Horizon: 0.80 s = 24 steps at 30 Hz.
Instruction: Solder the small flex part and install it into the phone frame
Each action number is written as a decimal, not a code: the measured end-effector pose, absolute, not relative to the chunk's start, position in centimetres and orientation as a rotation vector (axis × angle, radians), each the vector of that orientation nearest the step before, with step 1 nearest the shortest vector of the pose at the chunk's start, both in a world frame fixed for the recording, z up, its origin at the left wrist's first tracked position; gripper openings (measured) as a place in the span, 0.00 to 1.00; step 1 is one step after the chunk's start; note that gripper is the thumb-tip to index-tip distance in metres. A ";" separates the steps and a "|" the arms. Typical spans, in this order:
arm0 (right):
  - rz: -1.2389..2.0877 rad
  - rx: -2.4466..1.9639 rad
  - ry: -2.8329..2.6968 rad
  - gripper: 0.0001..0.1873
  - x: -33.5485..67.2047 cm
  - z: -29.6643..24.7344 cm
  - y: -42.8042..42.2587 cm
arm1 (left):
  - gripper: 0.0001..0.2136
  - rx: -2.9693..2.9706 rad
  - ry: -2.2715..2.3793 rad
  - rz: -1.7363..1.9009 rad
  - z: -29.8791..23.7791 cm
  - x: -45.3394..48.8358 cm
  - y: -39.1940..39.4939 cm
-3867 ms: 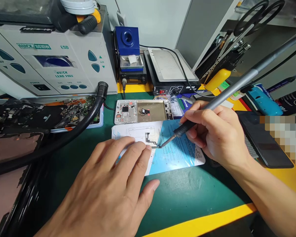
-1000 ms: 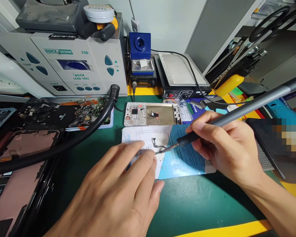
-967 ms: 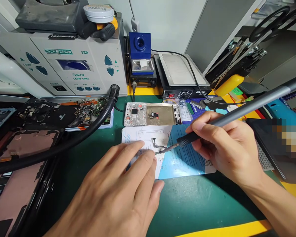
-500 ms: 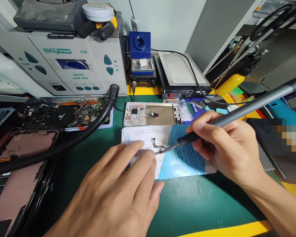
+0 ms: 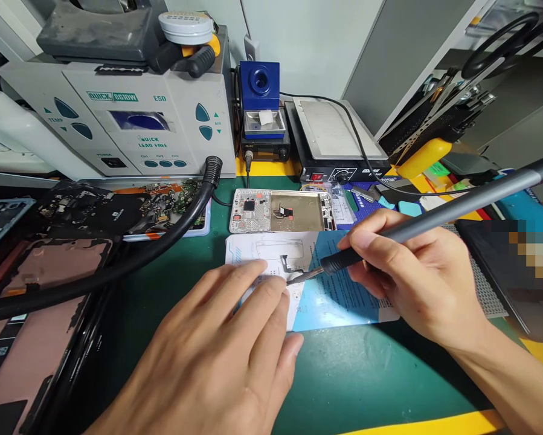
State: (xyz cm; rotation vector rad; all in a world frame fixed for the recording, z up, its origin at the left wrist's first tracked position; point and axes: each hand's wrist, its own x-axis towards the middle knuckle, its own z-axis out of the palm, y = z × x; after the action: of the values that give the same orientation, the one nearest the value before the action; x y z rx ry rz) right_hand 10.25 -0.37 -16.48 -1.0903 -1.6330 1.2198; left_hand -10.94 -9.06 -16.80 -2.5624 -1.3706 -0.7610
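Observation:
My left hand point(image 5: 217, 356) lies flat on the green mat, fingers stretched out, fingertips pressing the white and blue card point(image 5: 339, 296) beside a small dark flex cable point(image 5: 287, 264). My right hand point(image 5: 411, 278) is closed in a pen grip round a grey soldering iron point(image 5: 438, 214). The iron's tip touches the flex cable just in front of my left fingertips. Behind the card lies an opened phone frame point(image 5: 280, 211) with a gold plate inside.
A grey rework station point(image 5: 135, 121) stands at the back left, its black hose point(image 5: 162, 232) crossing the mat. A blue iron stand point(image 5: 260, 103) and a hot plate point(image 5: 334, 136) sit behind. Phone parts point(image 5: 49, 284) crowd the left; tools and a dark phone point(image 5: 493, 254) lie right.
The view has shifted slightly. The iron's tip has crept a little to the left along the flex cable towards my left fingertips. Both hands keep their hold.

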 end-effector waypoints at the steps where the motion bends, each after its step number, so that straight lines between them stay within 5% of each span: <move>1: 1.219 -1.085 -1.642 0.12 10.3 -16.5 -0.3 | 0.08 -2.556 -1.368 -0.772 -16.8 -11.0 -9.0; 24: 1.219 -1.099 -1.624 0.13 10.0 -16.3 -0.4 | 0.09 -2.571 -1.390 -0.770 -17.1 -10.9 -9.2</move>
State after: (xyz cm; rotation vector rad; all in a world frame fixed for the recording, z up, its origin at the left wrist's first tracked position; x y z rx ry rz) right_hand 9.98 -0.41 -16.31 -1.0992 -1.6244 1.2194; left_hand -10.89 -9.24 -17.05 -2.5709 -1.3896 -0.7697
